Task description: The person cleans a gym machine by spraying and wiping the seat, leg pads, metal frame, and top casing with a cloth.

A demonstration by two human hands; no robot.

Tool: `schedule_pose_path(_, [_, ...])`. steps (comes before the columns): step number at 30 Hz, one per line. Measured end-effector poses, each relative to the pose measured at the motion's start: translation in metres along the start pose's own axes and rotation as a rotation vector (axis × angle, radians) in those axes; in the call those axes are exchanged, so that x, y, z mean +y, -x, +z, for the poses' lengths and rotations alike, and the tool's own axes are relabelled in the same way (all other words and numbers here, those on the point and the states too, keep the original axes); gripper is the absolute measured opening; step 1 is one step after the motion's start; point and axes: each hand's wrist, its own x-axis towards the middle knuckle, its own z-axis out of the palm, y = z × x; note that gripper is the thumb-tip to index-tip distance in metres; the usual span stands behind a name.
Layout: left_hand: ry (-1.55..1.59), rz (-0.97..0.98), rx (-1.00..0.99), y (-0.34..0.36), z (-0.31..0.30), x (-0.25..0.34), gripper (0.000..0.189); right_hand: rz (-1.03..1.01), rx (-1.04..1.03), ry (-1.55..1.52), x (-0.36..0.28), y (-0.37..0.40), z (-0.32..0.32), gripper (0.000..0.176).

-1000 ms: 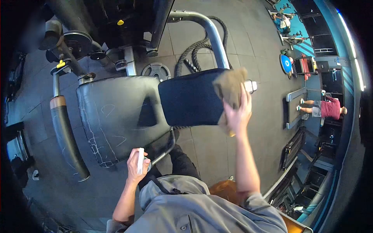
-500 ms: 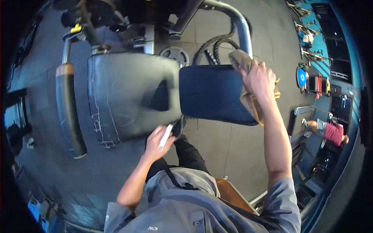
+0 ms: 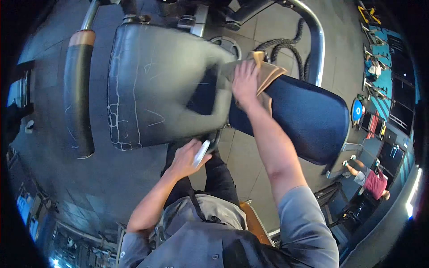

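My right hand (image 3: pixel 246 85) presses a brown cloth (image 3: pixel 264 80) with tan edging onto the inner end of a dark padded seat (image 3: pixel 308 116). Part of the cloth is hidden under the fingers. Beside that end is a wider black pad (image 3: pixel 152 85) with cracked, worn covering and a pale sheen. Below this pad's lower edge, my left hand (image 3: pixel 185 160) is closed around a slim white object (image 3: pixel 201 153); a dark shape lies just beyond it, and I cannot make out its kind.
A padded roller (image 3: pixel 80 96) stands at the left. A curved metal tube (image 3: pixel 318 44) rises behind the seat, near a thick black rope (image 3: pixel 286 44) and a weight plate (image 3: pixel 229 44). At the far right a person in a red shirt (image 3: pixel 374 184) is near other gym equipment.
My right hand has moved the cloth left along the seat, from its outer end to the end beside the worn pad. My left hand still holds the white object. The view has shifted.
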Motion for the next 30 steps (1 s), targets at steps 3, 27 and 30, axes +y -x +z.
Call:
schedule_pose_path(3, [0.122,-0.087,0.064,0.061,-0.024,-0.001,0.034,-0.363,-0.277,-0.011,-0.048,0.083,0.007,0.056])
schedule_pose_path(27, [0.018,-0.160,0.248,0.131,-0.093,0.035,0.041,-0.405,-0.255,-0.335,-0.011,0.190,-0.004,0.057])
schedule_pose_path(30, [-0.042,-0.098,0.210,0.120,-0.098,0.045,0.038,-0.230,-0.060,-0.275,0.051,0.222,-0.034,0.063])
